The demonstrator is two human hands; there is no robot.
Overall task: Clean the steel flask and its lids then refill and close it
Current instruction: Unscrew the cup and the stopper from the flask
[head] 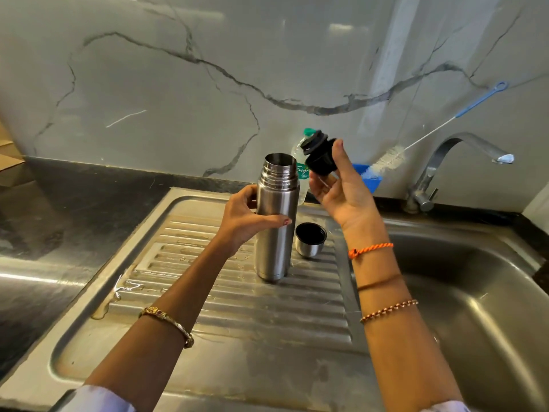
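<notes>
The steel flask [274,233] stands upright and uncapped on the ribbed draining board [208,298]. My left hand [243,217] grips its body from the left, thumb across the front. My right hand [341,188] holds the black inner stopper lid [319,154] up in the air, just right of the flask's mouth. The steel outer cup lid [310,239] sits mouth up on the board, right beside the flask's lower half.
A clear plastic water bottle with a green cap [300,171] stands behind the flask. A white bottle brush with a blue handle [392,160] leans from a blue holder [370,179]. The tap [445,165] overhangs the sink basin [481,307] at right. Water puddles lie on the board's left.
</notes>
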